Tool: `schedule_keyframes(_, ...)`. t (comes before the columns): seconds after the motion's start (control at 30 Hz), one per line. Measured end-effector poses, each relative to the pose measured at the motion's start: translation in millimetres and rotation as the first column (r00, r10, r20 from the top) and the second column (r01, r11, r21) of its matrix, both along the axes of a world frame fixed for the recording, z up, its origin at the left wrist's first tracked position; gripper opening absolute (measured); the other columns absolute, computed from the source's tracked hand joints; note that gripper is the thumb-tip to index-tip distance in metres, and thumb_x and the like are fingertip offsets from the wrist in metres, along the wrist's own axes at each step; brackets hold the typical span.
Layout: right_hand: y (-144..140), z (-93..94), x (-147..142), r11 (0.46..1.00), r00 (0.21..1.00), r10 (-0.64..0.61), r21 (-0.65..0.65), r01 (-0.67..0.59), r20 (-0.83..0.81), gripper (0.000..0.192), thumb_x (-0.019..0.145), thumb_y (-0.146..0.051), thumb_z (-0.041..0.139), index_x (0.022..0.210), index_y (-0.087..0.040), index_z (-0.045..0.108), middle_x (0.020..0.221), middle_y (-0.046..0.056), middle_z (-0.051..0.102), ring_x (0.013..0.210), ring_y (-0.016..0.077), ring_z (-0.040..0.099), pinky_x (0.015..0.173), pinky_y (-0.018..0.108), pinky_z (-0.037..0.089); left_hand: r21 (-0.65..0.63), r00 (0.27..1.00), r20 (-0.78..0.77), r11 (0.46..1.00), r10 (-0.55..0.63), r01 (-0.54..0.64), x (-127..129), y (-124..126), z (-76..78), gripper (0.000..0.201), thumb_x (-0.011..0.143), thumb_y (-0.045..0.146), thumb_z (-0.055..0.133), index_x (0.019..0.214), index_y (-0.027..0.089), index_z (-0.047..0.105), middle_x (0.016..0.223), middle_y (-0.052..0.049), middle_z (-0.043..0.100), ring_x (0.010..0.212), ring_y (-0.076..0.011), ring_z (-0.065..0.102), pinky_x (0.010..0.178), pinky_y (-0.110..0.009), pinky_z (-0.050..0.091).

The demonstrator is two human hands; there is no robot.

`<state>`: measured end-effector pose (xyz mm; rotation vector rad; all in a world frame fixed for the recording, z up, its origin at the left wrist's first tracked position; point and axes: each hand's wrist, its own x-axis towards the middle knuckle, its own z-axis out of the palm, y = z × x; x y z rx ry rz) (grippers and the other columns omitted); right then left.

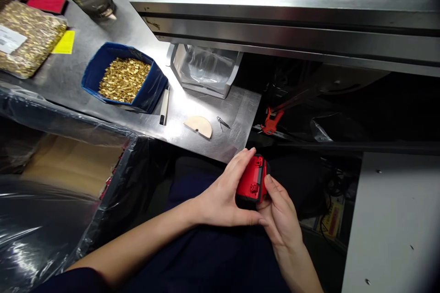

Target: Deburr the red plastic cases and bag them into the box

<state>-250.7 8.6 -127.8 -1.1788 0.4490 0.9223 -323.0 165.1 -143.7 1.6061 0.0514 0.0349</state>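
Over my lap I hold a small red and black plastic case (248, 182) with both hands. My left hand (225, 194) wraps its left side, fingers along the far edge and thumb below the near end. My right hand (280, 213) grips the right side, its thumb on the edge by the red clip-like parts. The case's underside is hidden. Beyond my hands, on the metal table (175, 119), lie a half-round pale disc (200, 126), a pair of nail clippers (223, 122) and a white-handled tool (164, 106).
A blue bin (156, 83) full of small brass-coloured parts stands on the table, near a grey bin (222, 89) with clear bags. A bag of brass parts (37, 36) lies far left. A plastic-lined box (127, 155) is at left. A metal beam (275, 27) crosses above; an orange-red clamp-like part (271, 121) sits right.
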Motion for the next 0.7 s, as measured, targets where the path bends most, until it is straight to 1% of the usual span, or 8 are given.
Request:
schedule_keyframes(0.1, 1.4, 3.2, -0.9, 0.999, 0.999, 0.031, -0.029, -0.030, 0.041, 0.024, 0.092, -0.047, 0.073, 0.100, -0.025, 0.077, 0.096, 0.003, 0.079, 0.081, 0.0171, 0.071, 0.082, 0.031, 0.058, -0.029, 0.999, -0.015, 0.999, 0.033, -0.033, 3.7, -2.9, 1.2, 0.120, 0.076, 0.043, 0.089, 0.165, 0.031, 0.009, 0.172, -0.015, 0.021, 0.158, -0.0403, 0.021, 0.129, -0.060, 0.022)
schedule_keyframes(0.23, 1.0, 3.1, -1.5, 0.999, 0.999, 0.025, 0.023, -0.026, 0.038, 0.020, 0.092, -0.042, 0.074, 0.100, -0.024, 0.077, 0.098, 0.003, 0.078, 0.086, 0.0179, 0.071, 0.085, 0.031, 0.058, -0.093, 0.998, -0.042, 0.994, 0.045, -0.049, 6.2, -1.2, 5.7, 0.109, 0.080, 0.032, 0.084, 0.164, 0.030, 0.014, 0.170, -0.014, 0.026, 0.156, -0.0371, 0.028, 0.129, -0.056, 0.027)
schedule_keyframes(0.3, -2.8, 0.3, -0.6, 0.999, 1.000, -0.001, 0.033, 0.000, 0.026, 0.020, 0.090, -0.041, 0.077, 0.099, -0.023, 0.077, 0.094, 0.003, 0.078, 0.083, 0.0181, 0.071, 0.084, 0.032, 0.059, -0.177, 0.999, -0.033, 0.984, 0.021, -0.027, 4.3, 3.5, 7.4, 0.109, 0.079, 0.027, 0.083, 0.164, 0.032, 0.016, 0.170, -0.013, 0.027, 0.156, -0.0360, 0.029, 0.128, -0.054, 0.027)
schedule_keyframes(0.37, -9.7, -3.6, 2.1, 1.000, 0.999, -0.020, 0.016, 0.020, 0.026, 0.023, 0.088, -0.045, 0.077, 0.098, -0.024, 0.077, 0.091, 0.003, 0.079, 0.080, 0.0195, 0.071, 0.082, 0.035, 0.060, -0.323, 1.000, -0.011, 0.946, 0.011, -0.014, 1.5, 9.9, 7.5, 0.103, 0.082, 0.024, 0.080, 0.164, 0.034, 0.018, 0.171, -0.010, 0.027, 0.156, -0.0338, 0.028, 0.129, -0.052, 0.026)
schedule_keyframes(0.47, -21.1, -8.7, 7.7, 1.000, 0.999, -0.021, -0.006, 0.022, 0.045, 0.025, 0.087, -0.048, 0.076, 0.098, -0.025, 0.078, 0.091, 0.004, 0.080, 0.078, 0.0233, 0.073, 0.078, 0.040, 0.060, -0.552, 0.995, -0.039, 0.828, 0.097, -0.102, -0.8, 16.8, 4.3, 0.090, 0.085, 0.027, 0.077, 0.161, 0.035, 0.029, 0.171, -0.007, 0.029, 0.159, -0.0306, 0.020, 0.130, -0.049, 0.022)
schedule_keyframes(0.53, -23.6, -11.1, 9.3, 1.000, 0.999, -0.009, 0.007, 0.009, 0.044, 0.025, 0.083, -0.046, 0.080, 0.097, -0.025, 0.079, 0.090, 0.006, 0.080, 0.078, 0.0254, 0.074, 0.079, 0.043, 0.060, -0.658, 0.975, -0.153, 0.720, 0.159, -0.220, 0.4, 16.5, 1.2, 0.078, 0.088, 0.034, 0.074, 0.157, 0.032, 0.038, 0.169, -0.008, 0.032, 0.159, -0.0297, 0.020, 0.129, -0.047, 0.023)
schedule_keyframes(0.63, -15.1, -13.9, 6.6, 0.992, 0.993, 0.114, 0.042, -0.115, 0.033, 0.034, 0.078, -0.048, 0.083, 0.100, -0.023, 0.079, 0.088, 0.007, 0.080, 0.076, 0.0259, 0.074, 0.078, 0.042, 0.059, -0.795, 0.938, -0.341, 0.515, 0.056, -0.320, 2.4, 11.8, -4.9, 0.066, 0.094, 0.053, 0.063, 0.150, 0.022, 0.048, 0.159, -0.017, 0.049, 0.148, -0.0324, 0.044, 0.121, -0.048, 0.035)
schedule_keyframes(0.7, -4.7, -15.8, 5.0, 0.944, 0.946, 0.320, 0.063, -0.322, 0.049, 0.040, 0.084, -0.057, 0.076, 0.101, -0.020, 0.078, 0.086, 0.008, 0.079, 0.075, 0.0239, 0.072, 0.075, 0.038, 0.057, -0.863, 0.918, -0.393, 0.365, -0.053, -0.349, -0.8, 11.9, -11.2, 0.065, 0.095, 0.061, 0.058, 0.145, 0.021, 0.052, 0.143, -0.020, 0.063, 0.130, -0.0331, 0.062, 0.110, -0.049, 0.046)
